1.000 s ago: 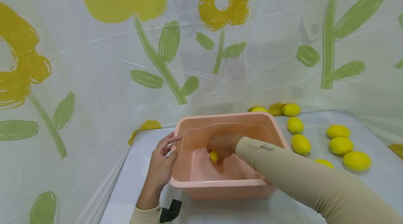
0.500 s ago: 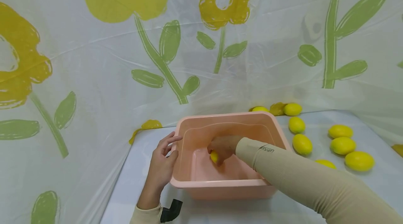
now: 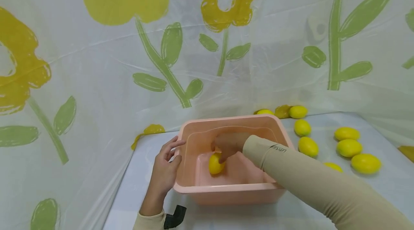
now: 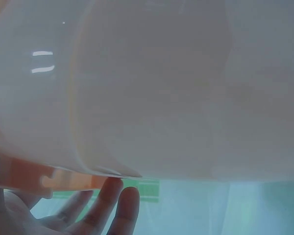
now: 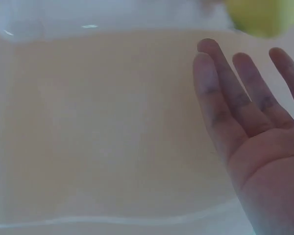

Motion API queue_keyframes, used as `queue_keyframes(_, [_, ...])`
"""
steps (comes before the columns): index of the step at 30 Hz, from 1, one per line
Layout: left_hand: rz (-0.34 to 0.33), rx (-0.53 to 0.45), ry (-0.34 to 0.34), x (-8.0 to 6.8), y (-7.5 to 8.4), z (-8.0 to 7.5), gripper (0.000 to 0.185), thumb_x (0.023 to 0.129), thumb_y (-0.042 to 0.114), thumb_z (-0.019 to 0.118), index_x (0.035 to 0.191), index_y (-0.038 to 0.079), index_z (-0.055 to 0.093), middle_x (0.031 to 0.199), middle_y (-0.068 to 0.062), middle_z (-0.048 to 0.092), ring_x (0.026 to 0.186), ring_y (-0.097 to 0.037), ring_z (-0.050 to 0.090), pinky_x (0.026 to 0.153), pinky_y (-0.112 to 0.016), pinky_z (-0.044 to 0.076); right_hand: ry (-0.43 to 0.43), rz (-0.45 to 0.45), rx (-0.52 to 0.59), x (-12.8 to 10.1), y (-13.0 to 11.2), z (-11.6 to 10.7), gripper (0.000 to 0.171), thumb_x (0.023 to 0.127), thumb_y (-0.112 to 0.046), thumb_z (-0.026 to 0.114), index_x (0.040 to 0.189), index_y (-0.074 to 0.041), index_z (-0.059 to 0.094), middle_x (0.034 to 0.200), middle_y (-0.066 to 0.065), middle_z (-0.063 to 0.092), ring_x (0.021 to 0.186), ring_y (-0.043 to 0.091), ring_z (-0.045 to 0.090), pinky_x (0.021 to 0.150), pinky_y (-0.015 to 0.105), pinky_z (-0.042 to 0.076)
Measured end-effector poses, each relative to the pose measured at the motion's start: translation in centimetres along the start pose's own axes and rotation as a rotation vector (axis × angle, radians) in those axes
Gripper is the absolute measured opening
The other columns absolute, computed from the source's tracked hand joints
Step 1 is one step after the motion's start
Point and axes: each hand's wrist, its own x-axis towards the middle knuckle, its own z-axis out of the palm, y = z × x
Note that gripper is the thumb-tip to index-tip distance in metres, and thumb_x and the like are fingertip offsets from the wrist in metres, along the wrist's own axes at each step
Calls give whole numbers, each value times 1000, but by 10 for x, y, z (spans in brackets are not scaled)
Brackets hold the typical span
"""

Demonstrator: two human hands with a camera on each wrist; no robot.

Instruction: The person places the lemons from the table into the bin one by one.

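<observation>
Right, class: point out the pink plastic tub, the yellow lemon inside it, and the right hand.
pink plastic tub (image 3: 226, 188), head view, near rim
yellow lemon (image 3: 215, 164), head view, its middle
right hand (image 3: 228, 144), head view, back of hand

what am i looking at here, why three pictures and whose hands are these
These are one person's two bare hands, filmed by three cameras at the same moment. The wide picture comes from a camera on the person's head, looking down at a white table with flowered plastic sheeting behind it. The two blurry close-ups come from cameras strapped to each wrist.

A pink tub stands on the table. The left hand rests against the tub's outer left wall. The right hand reaches inside, its fingers straight and spread, holding nothing. One lemon lies on the tub's floor just below that hand. More lemons lie loose on the table to the right of the tub.
</observation>
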Motion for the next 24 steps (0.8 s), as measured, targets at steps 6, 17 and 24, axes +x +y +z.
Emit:
queue_keyframes(6, [-14,-11,-9,-1,2,0,38,96,2,48,130,9,64,159,-3,36,129,-35,55,85,-38,60,7,47,150,-16,-4,-19,43,89,-30,75,129,-16,65,122,2,68,110,18,62,101,35,50])
queue_keyframes(17, [-9,-24,-9,-1,1,2,39,95,0,48,130,6,63,158,-4,37,128,-35,55,84,-35,60,45,47,177,-67,0,-43,45,91,-40,71,133,-27,61,125,-10,66,110,9,63,96,31,53])
queue_keyframes(24, [-16,-31,-12,-1,0,0,38,96,1,48,130,8,63,158,-2,36,129,-32,56,82,-32,60,125,-11,228,-101,1,-46,44,92,-36,70,133,-23,61,127,-5,66,108,16,65,94,36,55])
